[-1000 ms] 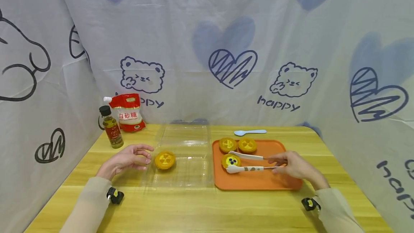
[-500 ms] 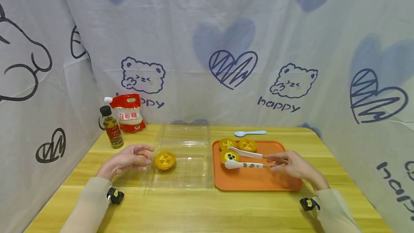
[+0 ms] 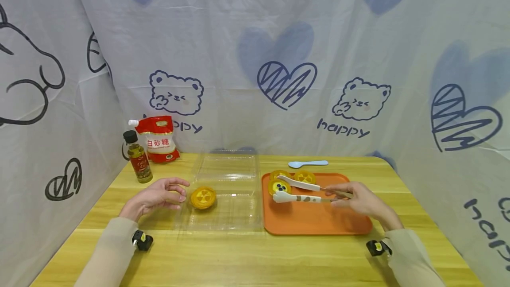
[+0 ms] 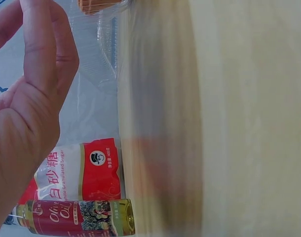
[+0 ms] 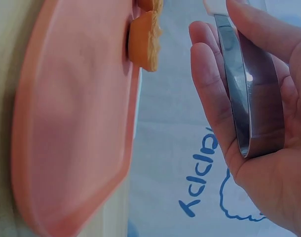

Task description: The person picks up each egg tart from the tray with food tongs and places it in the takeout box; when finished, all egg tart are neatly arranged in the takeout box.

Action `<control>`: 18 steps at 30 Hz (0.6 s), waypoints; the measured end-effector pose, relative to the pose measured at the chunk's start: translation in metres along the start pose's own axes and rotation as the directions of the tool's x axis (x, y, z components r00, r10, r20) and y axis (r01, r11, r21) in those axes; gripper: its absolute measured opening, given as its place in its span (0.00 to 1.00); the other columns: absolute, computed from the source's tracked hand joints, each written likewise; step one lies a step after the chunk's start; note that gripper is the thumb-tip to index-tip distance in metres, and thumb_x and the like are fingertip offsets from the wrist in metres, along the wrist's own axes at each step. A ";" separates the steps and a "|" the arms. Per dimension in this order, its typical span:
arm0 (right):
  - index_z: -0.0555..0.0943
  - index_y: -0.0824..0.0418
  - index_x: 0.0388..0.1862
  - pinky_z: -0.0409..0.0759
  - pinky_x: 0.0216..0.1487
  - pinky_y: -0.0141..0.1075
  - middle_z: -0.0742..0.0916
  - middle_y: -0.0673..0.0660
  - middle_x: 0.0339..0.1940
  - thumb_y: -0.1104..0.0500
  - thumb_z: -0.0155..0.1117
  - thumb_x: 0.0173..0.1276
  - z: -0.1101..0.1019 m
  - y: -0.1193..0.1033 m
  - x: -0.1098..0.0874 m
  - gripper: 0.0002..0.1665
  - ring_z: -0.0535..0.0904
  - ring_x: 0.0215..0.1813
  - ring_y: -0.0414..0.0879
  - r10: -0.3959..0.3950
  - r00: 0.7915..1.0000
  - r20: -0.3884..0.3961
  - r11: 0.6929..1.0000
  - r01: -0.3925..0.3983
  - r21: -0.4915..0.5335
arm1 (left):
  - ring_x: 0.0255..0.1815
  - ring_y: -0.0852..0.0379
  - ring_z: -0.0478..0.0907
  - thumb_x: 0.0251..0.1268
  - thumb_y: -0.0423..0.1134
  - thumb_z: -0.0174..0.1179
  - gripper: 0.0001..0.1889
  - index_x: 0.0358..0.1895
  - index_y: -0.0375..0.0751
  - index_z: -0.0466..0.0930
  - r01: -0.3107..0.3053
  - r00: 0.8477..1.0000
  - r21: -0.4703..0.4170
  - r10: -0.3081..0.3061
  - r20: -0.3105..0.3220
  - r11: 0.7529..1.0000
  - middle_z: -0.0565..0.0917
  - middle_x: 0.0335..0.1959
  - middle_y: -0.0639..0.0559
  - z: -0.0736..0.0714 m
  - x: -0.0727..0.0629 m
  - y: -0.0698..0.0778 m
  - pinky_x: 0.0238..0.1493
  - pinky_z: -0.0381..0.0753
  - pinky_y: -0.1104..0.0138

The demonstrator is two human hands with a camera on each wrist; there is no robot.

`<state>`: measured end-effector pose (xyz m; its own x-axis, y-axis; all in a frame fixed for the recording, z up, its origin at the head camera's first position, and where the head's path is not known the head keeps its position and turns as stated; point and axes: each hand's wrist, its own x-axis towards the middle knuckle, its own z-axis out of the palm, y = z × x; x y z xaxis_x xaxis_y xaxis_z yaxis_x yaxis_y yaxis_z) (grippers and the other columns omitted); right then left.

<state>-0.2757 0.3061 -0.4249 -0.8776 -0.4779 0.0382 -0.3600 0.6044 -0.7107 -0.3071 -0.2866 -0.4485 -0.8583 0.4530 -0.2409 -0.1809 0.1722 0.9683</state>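
Observation:
My right hand [image 3: 360, 198] holds a pair of tongs [image 3: 306, 185] with white, paw-like tips; their bent steel end [image 5: 264, 113] lies against the palm in the right wrist view. Between the tips sits a blueberry-topped egg tart [image 3: 280, 187], which seems lifted off the orange tray [image 3: 314, 225]. It partly covers one plain egg tart [image 3: 279, 174]; another plain tart [image 3: 305, 177] is beside that one. My left hand [image 3: 157, 196] hovers, fingers loosely bent and holding nothing, left of an egg tart [image 3: 203, 198] in the clear plastic box [image 3: 239, 216].
The box's lid [image 3: 227, 165] lies open toward the back. An olive oil bottle [image 3: 139, 163] and a red sugar bag [image 3: 161, 141] stand at back left. A pale blue spoon [image 3: 308, 163] lies behind the tray. A printed curtain [image 3: 231, 114] surrounds the table.
The tongs and the blueberry tart have moved up and slightly left, over the back-left tart. My right hand shifted a little with them. My left hand stayed still.

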 end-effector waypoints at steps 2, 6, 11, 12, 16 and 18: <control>0.77 0.62 0.64 0.82 0.57 0.47 0.83 0.64 0.59 0.57 0.67 0.67 0.000 -0.001 0.002 0.27 0.84 0.55 0.54 -0.006 1.000 0.002 1.000 0.006 0.002 | 0.40 0.56 0.81 0.62 0.30 0.64 0.34 0.68 0.26 0.58 -0.001 1.000 0.007 0.001 0.001 1.000 0.77 0.45 0.46 0.000 0.000 0.000 0.45 0.87 0.60; 0.78 0.61 0.64 0.83 0.56 0.44 0.83 0.63 0.60 0.57 0.67 0.67 -0.001 -0.007 0.006 0.27 0.83 0.56 0.53 -0.021 1.000 0.003 1.000 0.021 0.000 | 0.41 0.55 0.81 0.62 0.31 0.64 0.35 0.69 0.25 0.58 0.001 1.000 0.013 -0.001 -0.001 1.000 0.77 0.45 0.45 -0.001 0.000 0.000 0.46 0.87 0.59; 0.78 0.59 0.64 0.84 0.53 0.38 0.83 0.62 0.61 0.56 0.67 0.67 0.001 -0.015 0.011 0.27 0.85 0.54 0.49 -0.024 0.999 0.023 1.000 0.024 -0.009 | 0.41 0.56 0.81 0.63 0.31 0.64 0.35 0.69 0.25 0.57 -0.002 1.000 0.014 0.002 -0.004 1.000 0.77 0.45 0.45 -0.001 0.000 -0.001 0.45 0.87 0.60; 0.78 0.59 0.64 0.84 0.52 0.36 0.83 0.62 0.61 0.56 0.67 0.67 0.002 -0.016 0.012 0.27 0.85 0.53 0.48 -0.026 0.999 0.027 0.999 0.026 -0.019 | 0.41 0.55 0.81 0.63 0.31 0.64 0.35 0.69 0.25 0.57 -0.002 1.000 0.014 0.002 -0.005 1.000 0.77 0.45 0.45 -0.001 0.001 -0.001 0.45 0.87 0.60; 0.78 0.59 0.64 0.84 0.51 0.33 0.83 0.62 0.61 0.56 0.68 0.66 0.007 -0.022 0.017 0.27 0.86 0.50 0.46 -0.036 0.999 0.033 0.999 0.037 -0.027 | 0.42 0.54 0.81 0.63 0.31 0.64 0.34 0.69 0.26 0.57 -0.001 1.000 0.018 0.001 -0.002 1.000 0.77 0.45 0.45 -0.002 0.002 -0.002 0.45 0.87 0.60; 0.79 0.58 0.63 0.84 0.50 0.34 0.83 0.61 0.60 0.55 0.69 0.65 0.008 -0.026 0.018 0.27 0.86 0.50 0.46 -0.042 0.999 0.021 0.998 0.043 -0.038 | 0.42 0.54 0.81 0.63 0.30 0.64 0.34 0.68 0.26 0.58 -0.003 1.000 0.018 0.003 0.002 1.000 0.77 0.45 0.46 -0.003 0.003 -0.003 0.45 0.87 0.60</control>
<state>-0.2798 0.2762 -0.4116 -0.8549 -0.5160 0.0531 -0.4088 0.6072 -0.6814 -0.3104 -0.2880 -0.4515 -0.8581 0.4551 -0.2377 -0.1694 0.1861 0.9678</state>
